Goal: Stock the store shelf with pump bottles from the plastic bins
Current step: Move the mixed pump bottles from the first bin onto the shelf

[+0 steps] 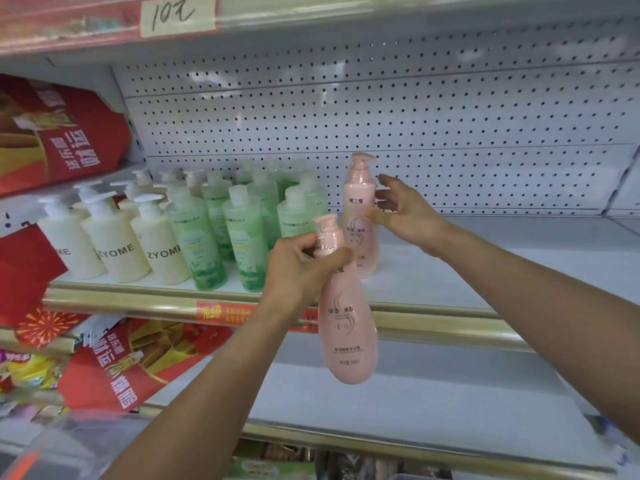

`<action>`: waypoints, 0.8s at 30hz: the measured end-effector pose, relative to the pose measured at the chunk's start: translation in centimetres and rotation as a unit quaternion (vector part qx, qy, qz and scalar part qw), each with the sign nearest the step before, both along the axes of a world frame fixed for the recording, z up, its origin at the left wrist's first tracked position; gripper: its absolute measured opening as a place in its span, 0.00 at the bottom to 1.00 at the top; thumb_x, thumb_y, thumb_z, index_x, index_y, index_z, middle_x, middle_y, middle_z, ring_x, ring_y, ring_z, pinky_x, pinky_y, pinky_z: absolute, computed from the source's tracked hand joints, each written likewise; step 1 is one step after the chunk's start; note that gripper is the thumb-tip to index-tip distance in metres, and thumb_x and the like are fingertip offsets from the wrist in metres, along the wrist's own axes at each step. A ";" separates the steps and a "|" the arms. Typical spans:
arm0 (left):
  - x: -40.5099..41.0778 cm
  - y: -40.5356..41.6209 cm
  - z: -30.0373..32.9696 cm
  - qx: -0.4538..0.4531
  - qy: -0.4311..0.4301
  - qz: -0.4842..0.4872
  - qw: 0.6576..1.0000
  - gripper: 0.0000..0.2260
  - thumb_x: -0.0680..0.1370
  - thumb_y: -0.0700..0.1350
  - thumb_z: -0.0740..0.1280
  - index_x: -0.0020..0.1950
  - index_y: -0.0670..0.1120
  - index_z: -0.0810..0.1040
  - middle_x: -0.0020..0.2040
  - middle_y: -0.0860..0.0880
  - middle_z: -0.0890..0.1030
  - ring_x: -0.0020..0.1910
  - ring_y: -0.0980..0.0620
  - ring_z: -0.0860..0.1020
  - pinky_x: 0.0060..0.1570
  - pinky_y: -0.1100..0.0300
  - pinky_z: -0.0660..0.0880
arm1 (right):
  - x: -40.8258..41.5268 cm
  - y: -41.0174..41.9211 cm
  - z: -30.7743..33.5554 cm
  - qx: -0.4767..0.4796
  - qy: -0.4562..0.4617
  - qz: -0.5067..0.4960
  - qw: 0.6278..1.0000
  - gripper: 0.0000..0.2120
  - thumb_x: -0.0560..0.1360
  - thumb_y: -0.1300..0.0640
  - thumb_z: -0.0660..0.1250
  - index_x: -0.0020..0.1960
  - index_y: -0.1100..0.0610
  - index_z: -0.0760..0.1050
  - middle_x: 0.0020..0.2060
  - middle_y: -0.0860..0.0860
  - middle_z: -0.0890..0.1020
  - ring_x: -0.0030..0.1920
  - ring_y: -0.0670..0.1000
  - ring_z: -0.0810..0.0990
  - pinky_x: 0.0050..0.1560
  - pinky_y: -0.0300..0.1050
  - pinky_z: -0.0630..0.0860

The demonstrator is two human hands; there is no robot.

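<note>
My left hand [304,268] grips a pink pump bottle [348,327] by its neck, and the bottle hangs in front of the shelf edge. A second pink pump bottle [360,199] stands upright on the white shelf [485,271]. My right hand [405,213] is just to its right with fingers spread, and the fingertips are at or near the bottle's side. Green pump bottles [207,237] and cream pump bottles [121,247] stand in rows on the left part of the same shelf.
A perforated white back panel [381,116] closes the shelf behind. Red promotional bags [59,133] lean at the left and lower left. A gold price rail [138,303] runs along the shelf front. A lower white shelf [433,403] sits beneath. A translucent plastic bin edge [69,445] shows at bottom left.
</note>
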State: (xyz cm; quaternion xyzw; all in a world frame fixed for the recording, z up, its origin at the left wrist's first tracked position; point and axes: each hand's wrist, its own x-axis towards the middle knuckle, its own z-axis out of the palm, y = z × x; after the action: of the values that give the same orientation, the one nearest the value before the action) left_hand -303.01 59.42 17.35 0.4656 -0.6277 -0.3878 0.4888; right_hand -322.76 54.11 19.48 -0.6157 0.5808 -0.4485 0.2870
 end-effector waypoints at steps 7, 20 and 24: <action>-2.0 0.8 2.8 -0.080 0.001 -0.008 0.997 0.15 0.63 0.54 0.76 0.40 0.43 0.83 0.37 0.42 0.84 0.33 0.50 0.78 0.39 0.42 0.79 | 0.9 9.2 -1.9 -0.008 0.010 0.125 0.992 0.19 0.69 0.58 0.76 0.58 0.57 0.74 0.48 0.49 0.82 0.46 0.43 0.80 0.42 0.31 0.73; -5.2 -3.2 5.3 -0.156 -0.154 0.055 0.974 0.34 0.79 0.55 0.65 0.79 0.49 0.52 0.72 0.47 0.67 0.69 0.50 0.68 0.66 0.54 0.67 | -4.3 7.2 -1.8 -0.024 -0.026 -0.002 0.999 0.23 0.68 0.59 0.77 0.60 0.53 0.73 0.49 0.44 0.82 0.43 0.35 0.80 0.42 0.31 0.76; -6.6 -5.5 5.0 -0.126 -0.230 0.038 0.964 0.43 0.77 0.48 0.69 0.80 0.45 0.42 0.75 0.42 0.62 0.72 0.43 0.64 0.66 0.53 0.65 | -5.3 5.1 -2.8 -0.012 -0.014 -0.019 1.000 0.23 0.69 0.61 0.76 0.61 0.57 0.72 0.50 0.47 0.82 0.46 0.39 0.80 0.43 0.32 0.75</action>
State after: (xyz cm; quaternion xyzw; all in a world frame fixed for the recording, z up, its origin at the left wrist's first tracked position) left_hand -309.64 53.93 22.33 0.5005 -0.7488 -0.1688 0.4003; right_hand -328.02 59.19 16.67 -0.6017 0.5829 -0.4695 0.2788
